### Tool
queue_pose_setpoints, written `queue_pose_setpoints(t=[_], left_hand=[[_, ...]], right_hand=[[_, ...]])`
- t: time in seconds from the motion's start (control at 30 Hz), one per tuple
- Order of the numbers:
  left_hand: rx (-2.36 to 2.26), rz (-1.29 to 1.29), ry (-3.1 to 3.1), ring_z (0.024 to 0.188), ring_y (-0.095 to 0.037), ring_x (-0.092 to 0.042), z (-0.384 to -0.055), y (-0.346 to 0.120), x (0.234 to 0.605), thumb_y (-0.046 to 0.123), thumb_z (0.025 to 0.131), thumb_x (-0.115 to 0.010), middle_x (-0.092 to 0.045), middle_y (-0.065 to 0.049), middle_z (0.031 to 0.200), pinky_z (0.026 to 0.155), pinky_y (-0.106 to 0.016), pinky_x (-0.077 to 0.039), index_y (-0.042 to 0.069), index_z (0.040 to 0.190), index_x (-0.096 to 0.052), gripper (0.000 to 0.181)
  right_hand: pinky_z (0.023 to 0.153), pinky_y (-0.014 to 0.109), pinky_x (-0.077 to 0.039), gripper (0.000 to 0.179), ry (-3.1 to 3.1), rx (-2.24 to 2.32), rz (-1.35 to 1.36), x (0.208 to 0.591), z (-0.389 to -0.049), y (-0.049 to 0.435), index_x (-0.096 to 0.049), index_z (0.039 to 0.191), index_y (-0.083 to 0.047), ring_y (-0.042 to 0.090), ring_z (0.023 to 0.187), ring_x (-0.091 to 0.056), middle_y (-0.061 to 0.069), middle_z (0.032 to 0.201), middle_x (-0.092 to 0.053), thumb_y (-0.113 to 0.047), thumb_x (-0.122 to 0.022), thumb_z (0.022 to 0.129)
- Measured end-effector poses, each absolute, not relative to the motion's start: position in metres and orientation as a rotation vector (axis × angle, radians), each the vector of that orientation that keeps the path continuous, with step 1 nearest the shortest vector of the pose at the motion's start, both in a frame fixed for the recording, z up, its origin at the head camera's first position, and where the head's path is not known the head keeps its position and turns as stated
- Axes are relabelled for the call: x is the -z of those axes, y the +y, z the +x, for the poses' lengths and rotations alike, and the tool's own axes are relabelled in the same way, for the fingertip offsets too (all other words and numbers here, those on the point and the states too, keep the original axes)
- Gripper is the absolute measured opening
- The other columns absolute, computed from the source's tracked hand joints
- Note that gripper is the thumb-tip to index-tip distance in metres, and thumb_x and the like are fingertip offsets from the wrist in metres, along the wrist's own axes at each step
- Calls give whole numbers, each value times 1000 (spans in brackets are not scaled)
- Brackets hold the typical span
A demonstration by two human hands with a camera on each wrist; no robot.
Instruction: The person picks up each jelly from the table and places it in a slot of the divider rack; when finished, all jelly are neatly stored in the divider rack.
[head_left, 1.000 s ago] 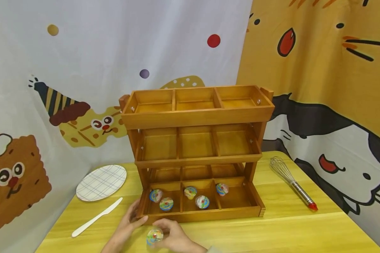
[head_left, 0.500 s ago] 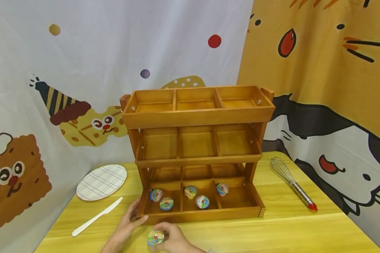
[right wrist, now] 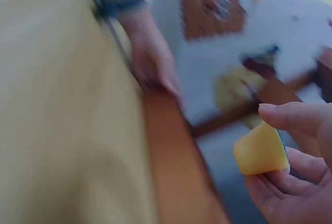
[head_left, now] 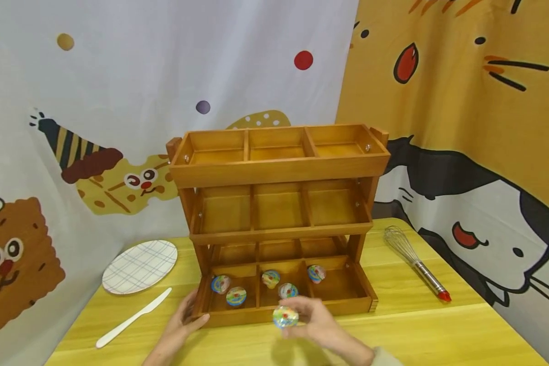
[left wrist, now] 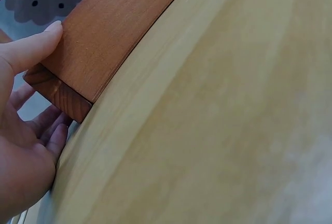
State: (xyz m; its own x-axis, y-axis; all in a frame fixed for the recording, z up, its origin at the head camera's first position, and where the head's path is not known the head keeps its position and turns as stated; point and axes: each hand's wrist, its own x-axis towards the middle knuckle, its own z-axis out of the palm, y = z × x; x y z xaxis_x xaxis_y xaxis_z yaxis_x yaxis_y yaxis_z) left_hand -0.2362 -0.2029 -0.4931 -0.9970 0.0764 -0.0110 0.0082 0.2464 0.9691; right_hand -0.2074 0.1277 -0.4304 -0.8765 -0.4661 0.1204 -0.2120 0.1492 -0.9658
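Note:
In the head view my right hand point(head_left: 319, 325) pinches a jelly cup point(head_left: 285, 316) between thumb and fingers, in front of the rack's bottom tray. The cup's yellow body point(right wrist: 259, 151) shows in the right wrist view, its printed lid turned away. My left hand point(head_left: 177, 328) holds the front left corner of the three-tier wooden rack point(head_left: 279, 173), thumb point(left wrist: 41, 45) against the front board, fingers round the end. Inside the bottom tray lie two jelly cups point(head_left: 236, 296) at left, two jelly cups point(head_left: 270, 278) in the middle and one jelly cup point(head_left: 316, 273) at right.
Left of the rack are an oval checked plate point(head_left: 140, 267) and a white knife point(head_left: 134, 317) on the yellow wood-grain table point(head_left: 238, 345). A whisk point(head_left: 416, 262) with a red-tipped handle lies to the right. Printed curtains point(head_left: 132, 66) hang behind.
My right hand has carried the jelly cup rightward and a little up, from beside the left hand to before the middle compartment. My left hand stays on the rack's corner. The head view shifts slightly.

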Motion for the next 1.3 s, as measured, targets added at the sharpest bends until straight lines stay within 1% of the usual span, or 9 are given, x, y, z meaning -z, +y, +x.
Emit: queue_pose_setpoints(t=[0.17,0.37,0.47,0.57,0.7,0.93,1.03,1.13,1.3], left_hand=[[-1897,59,2440,127,-37,-30,-235,-199,491,26,81,-62,-28,-17,142,99,-53,-30,15,139,-20,72],[-1903,71,2450,126,-36,-30,-237,-200,493,24,82,-61,-28,-16,142,99,-52,-32,15,139,-21,70],[-1905,110,2459,127,-35,-30,-240,-200,493,23,82,-61,-27,-15,143,99,-50,-32,16,140,-20,70],[-1904,123,2466,126,-35,-31,-242,-199,492,24,82,-61,-28,-15,142,98,-51,-33,16,140,-20,71],[-1908,110,2463,124,-35,-33,-241,-197,491,24,81,-62,-30,-16,141,96,-50,-35,16,139,-22,71],[-1914,88,2477,122,-31,-36,-240,-198,493,21,81,-62,-34,-15,138,93,-39,-39,16,139,-23,70],[-1909,89,2471,122,-33,-35,-241,-199,493,23,81,-62,-33,-15,139,93,-44,-39,16,139,-22,70],[-1904,84,2467,123,-34,-34,-240,-200,494,24,81,-62,-32,-15,139,94,-50,-38,17,139,-22,71],[-1910,48,2478,123,-33,-35,-239,-203,496,23,81,-63,-34,-14,138,95,-49,-37,18,139,-23,70]], right_hand=[[72,26,-51,59,2451,1788,-410,403,-237,198,-48,122,1,17,88,-59,20,112,-57,-15,-73,71],[72,32,-50,57,2518,1738,-201,407,-265,243,-45,123,2,18,88,-57,21,117,-53,-11,-70,73],[73,35,-50,55,2577,1649,-158,415,-271,245,-48,121,2,23,93,-56,21,116,-53,-9,-70,72],[73,33,-50,55,2670,1521,-134,426,-275,243,-51,118,2,26,98,-55,20,115,-55,-11,-73,69],[73,33,-50,55,2773,1393,-80,436,-280,239,-56,114,1,27,98,-55,17,110,-59,-12,-77,65],[74,38,-50,50,2813,1285,-95,440,-282,232,-58,110,1,28,96,-55,14,106,-61,-6,-75,63],[70,35,-49,46,2804,1281,-111,442,-284,228,-59,108,1,24,90,-55,12,103,-61,0,-71,64],[68,32,-49,43,2806,1276,-106,445,-285,226,-60,106,-2,20,86,-55,10,101,-61,1,-70,64],[72,36,-49,44,2802,1291,-146,448,-287,225,-60,104,-3,23,91,-56,10,104,-62,-8,-76,64]])
